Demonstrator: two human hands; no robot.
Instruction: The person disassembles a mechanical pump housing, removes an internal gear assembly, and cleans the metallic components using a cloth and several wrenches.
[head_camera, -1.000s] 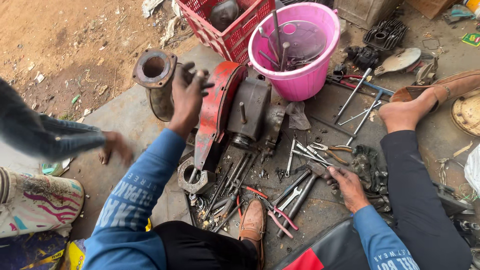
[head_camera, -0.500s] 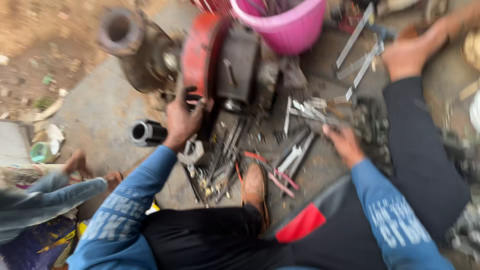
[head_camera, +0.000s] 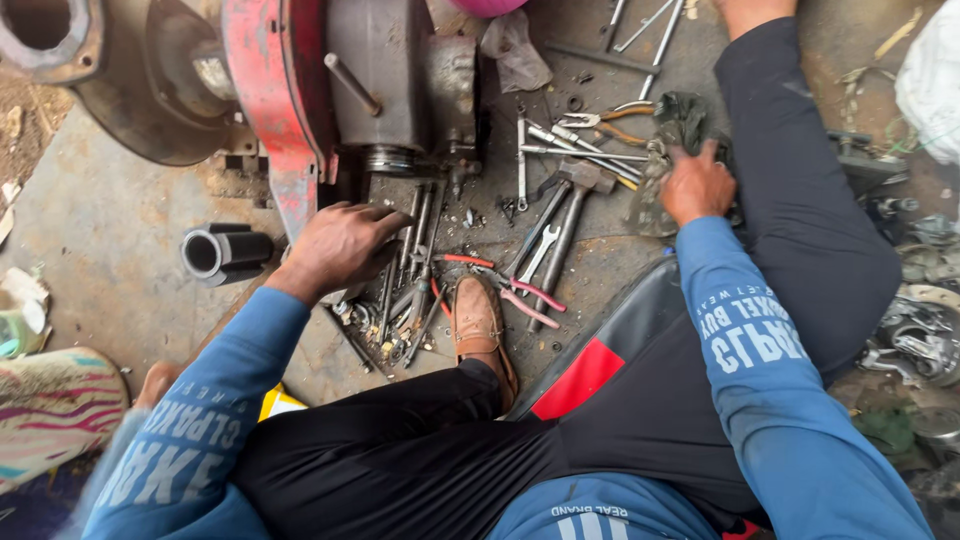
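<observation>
Both arms reach forward in blue sleeves; the left hand lies palm down, fingers spread (loosely), the right hand curled, knuckles up.

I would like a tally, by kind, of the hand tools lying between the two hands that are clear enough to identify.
Hammers: 1
Open-ended spanners: 1
Red-handled pliers: 1
Yellow-handled pliers: 1
Total: 4

The heap under the left hand is too tangled to count; the right hand rests on a dark rag.
</observation>
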